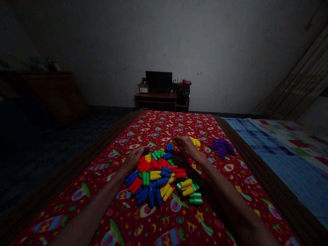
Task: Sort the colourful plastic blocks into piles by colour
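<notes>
A mixed heap of red, blue, green and yellow plastic toy blocks (155, 171), with rounded, bullet-like prongs, lies on the red patterned cloth. My left hand (135, 158) rests along the heap's left edge, fingers stretched out and holding nothing. Over the far right side of the heap, my right hand (185, 144) has its fingers pinched together. A small bit of a yellow block (171, 141) shows at its fingertips, mostly hidden by them. Just beyond that hand sits a yellow group of blocks (196, 142), partly covered. Purple blocks (222, 147) form a separate group farther right.
The printed red cloth (176, 123) covers a long surface with brown edges (230, 131). Past its far end stands a desk (156, 96) with a monitor (159, 81). On the right lies blue and checkered bedding (261, 147); a wooden cabinet (51, 95) stands left.
</notes>
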`<state>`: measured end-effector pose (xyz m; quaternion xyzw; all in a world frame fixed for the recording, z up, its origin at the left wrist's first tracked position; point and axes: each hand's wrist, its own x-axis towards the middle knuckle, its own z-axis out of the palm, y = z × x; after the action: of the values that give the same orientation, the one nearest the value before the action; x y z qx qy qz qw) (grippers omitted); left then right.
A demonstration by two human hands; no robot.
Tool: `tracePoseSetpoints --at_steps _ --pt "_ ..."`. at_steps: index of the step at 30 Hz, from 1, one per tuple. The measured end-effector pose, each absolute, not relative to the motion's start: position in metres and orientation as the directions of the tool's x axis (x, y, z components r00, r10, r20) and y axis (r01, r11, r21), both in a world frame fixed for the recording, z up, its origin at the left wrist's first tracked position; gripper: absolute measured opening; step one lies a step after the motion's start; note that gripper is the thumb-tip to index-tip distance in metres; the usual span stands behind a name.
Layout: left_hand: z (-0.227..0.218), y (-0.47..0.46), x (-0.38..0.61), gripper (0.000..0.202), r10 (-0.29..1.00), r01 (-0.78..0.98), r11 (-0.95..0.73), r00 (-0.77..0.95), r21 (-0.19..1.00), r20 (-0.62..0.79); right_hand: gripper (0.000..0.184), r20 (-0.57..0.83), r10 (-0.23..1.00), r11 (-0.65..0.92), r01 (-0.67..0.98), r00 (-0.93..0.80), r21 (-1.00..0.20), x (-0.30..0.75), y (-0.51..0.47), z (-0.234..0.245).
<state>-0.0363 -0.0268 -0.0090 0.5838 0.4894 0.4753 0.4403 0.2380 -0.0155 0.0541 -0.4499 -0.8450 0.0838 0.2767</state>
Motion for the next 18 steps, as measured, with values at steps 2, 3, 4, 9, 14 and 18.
tracePoseSetpoints --at_steps 2,3,4,9,14,18 --pt "-0.008 -0.028 -0.036 0.068 0.989 0.161 -0.138 0.072 0.977 0.127 0.025 0.463 0.849 0.463 0.78 -0.254 -0.421 0.26 -0.012 0.065" --pt "-0.007 -0.029 -0.035 0.068 0.989 0.161 -0.138 0.074 0.977 0.128 0.026 0.482 0.863 0.383 0.817 -0.15 -0.431 0.272 -0.01 0.069" --pt "-0.006 -0.029 -0.035 0.067 0.989 0.161 -0.139 0.077 0.977 0.128 0.027 0.49 0.87 0.296 0.85 -0.052 -0.435 0.284 -0.009 0.07" --pt "-0.002 -0.031 -0.033 0.068 0.986 0.181 -0.156 0.08 0.971 0.144 0.028 0.394 0.902 -0.013 0.921 0.178 -0.389 0.323 -0.004 0.053" --pt "-0.002 -0.031 -0.033 0.066 0.986 0.182 -0.161 0.07 0.97 0.15 0.035 0.245 0.96 -0.06 0.951 0.138 -0.303 0.321 -0.007 0.045" --pt "-0.007 -0.029 -0.035 0.069 0.985 0.203 -0.163 0.092 0.966 0.147 0.041 0.347 0.928 -0.035 0.96 0.134 -0.278 0.307 -0.011 0.061"
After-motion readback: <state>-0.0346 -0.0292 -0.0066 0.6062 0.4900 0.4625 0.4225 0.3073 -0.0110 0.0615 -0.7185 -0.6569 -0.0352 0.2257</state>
